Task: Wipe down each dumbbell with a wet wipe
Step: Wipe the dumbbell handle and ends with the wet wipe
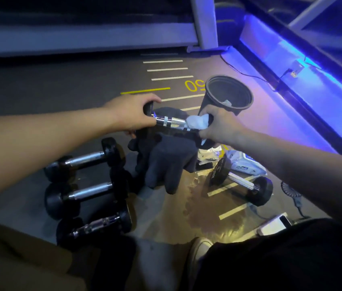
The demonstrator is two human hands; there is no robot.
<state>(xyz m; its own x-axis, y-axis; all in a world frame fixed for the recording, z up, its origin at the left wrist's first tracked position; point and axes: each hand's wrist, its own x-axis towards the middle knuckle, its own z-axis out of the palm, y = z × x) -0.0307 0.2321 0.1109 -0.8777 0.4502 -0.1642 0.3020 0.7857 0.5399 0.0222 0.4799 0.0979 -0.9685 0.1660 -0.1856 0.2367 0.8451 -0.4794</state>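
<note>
Dumbbell (171, 122) number one of five is held off the floor near the centre of the frame, above a dark cloth (165, 162) heaped on the floor (61, 80). The left hand (131, 113) has its fingers curled round the black head at the left end, while the right hand (221, 127) pinches a white wet wipe (197, 122) wrapped over the right end of the chrome handle, fingers clamped on wipe and bar together. This looks like the middle of wiping that handle.

Three more dumbbells lie side by side at lower left: the top one (85, 159), the middle one (86, 194) and the bottom one (96, 225). A fifth dumbbell (241, 183) lies apart at centre right, just beside a wet-wipe packet (247, 164). Whether any of these four is already clean cannot be told from their look.

A black bin (226, 95) at upper centre right holds what seems to be a crumpled white wipe, which suggests some wiping is done. A wet-looking patch darkens the floor below the cloth.
</note>
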